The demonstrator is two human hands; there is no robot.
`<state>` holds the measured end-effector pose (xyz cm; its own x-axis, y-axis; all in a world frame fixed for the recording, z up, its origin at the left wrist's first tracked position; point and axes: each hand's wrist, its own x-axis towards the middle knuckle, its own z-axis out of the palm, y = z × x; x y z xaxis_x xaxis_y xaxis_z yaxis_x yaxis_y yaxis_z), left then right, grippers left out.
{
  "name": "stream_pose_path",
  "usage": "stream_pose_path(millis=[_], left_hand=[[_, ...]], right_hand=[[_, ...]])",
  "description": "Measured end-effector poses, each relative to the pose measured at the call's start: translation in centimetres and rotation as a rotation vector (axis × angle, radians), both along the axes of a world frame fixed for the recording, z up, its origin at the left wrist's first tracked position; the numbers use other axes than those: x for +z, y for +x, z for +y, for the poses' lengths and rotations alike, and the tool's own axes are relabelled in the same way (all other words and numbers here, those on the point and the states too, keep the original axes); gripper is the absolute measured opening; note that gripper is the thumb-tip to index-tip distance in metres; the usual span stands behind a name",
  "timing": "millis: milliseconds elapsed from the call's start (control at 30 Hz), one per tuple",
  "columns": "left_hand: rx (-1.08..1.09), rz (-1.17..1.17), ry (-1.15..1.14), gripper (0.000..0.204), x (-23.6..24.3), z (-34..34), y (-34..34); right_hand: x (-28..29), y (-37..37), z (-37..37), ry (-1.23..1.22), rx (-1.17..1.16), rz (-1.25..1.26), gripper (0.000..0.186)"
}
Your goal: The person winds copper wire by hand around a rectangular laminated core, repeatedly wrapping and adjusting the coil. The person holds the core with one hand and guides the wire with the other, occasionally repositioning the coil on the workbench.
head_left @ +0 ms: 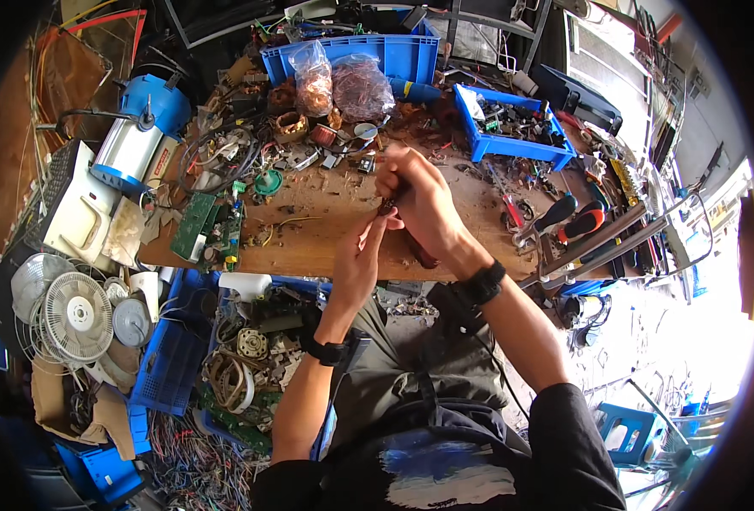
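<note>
My hands meet above the near middle of the wooden bench (292,247). A small dark brown piece (385,207) sits at the fingertips of my left hand (361,255), which pinches it from below; its kind is too small to tell. Just above it, my right hand (424,196) is curled closed, and whatever its fingers grip is hidden. Below the right palm, a dark red object (423,254) shows partly at the bench's front edge. Beyond my hands lie a copper-wound coil (323,134) and small metal parts (330,160).
At the back, bags of copper wire (313,89) stand before a blue crate (351,58). A blue tray (521,153) of parts is at right, near screwdrivers (556,211). Green circuit boards (198,226) lie left. Below left are a fan (79,315) and scrap-filled crates (172,358).
</note>
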<state>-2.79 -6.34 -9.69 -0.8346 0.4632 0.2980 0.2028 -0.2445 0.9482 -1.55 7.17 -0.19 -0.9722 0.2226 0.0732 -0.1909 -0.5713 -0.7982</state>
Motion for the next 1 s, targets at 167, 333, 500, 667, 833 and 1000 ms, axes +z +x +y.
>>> stream_pose_path(millis=[167, 333, 500, 667, 833, 1000], left_hand=[[-0.059, -0.014, 0.119, 0.035, -0.3, 0.4, -0.4], [-0.042, 0.050, -0.077, 0.028, 2.5, 1.0, 1.1], [-0.101, 0.083, 0.042, 0.021, 0.0, 0.7, 0.5], [-0.058, 0.245, 0.078, 0.026, -2.3, 1.7, 0.2], [0.053, 0.252, -0.116, 0.024, -3.5, 1.1, 0.4], [0.112, 0.263, -0.282, 0.026, -2.6, -1.6, 0.4]], right_hand=[[-1.4, 0.8, 0.6, 0.229, 0.056, -0.007, 0.044], [-2.4, -0.8, 2.0, 0.470, -0.001, 0.048, 0.059], [-0.1, 1.2, 1.5, 0.450, 0.249, -0.085, 0.067], [-1.3, 0.4, 0.6, 0.431, 0.097, -0.059, 0.067], [-1.2, -0.1, -1.4, 0.439, -0.053, -0.168, 0.069], [-0.9, 1.5, 0.6, 0.827, -0.134, 0.110, 0.057]])
